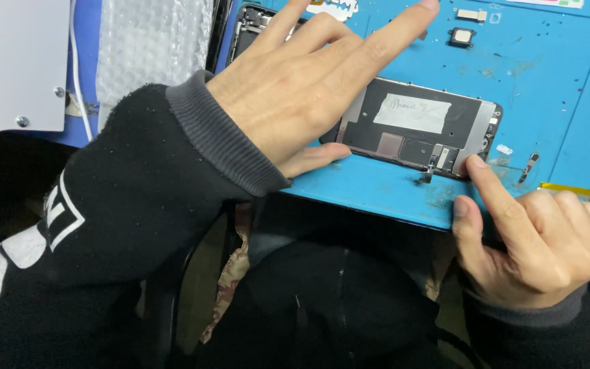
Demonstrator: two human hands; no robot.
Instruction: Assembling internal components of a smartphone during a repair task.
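A phone screen assembly (418,126) lies face down on the blue work mat (548,75), its dark metal back plate up with a white paper label stuck on it. My left hand (308,82) rests over its left end, fingers spread, thumb against its near edge. My right hand (534,239) sits at the mat's front edge; its index fingertip touches the assembly's near right corner, the other fingers curled. Neither hand holds anything.
An opened phone body (250,27) lies at the back, partly behind my left hand. Small parts (460,35) and a thin metal bracket (528,167) lie loose on the mat. Bubble wrap (151,48) and a white box (15,61) stand to the left.
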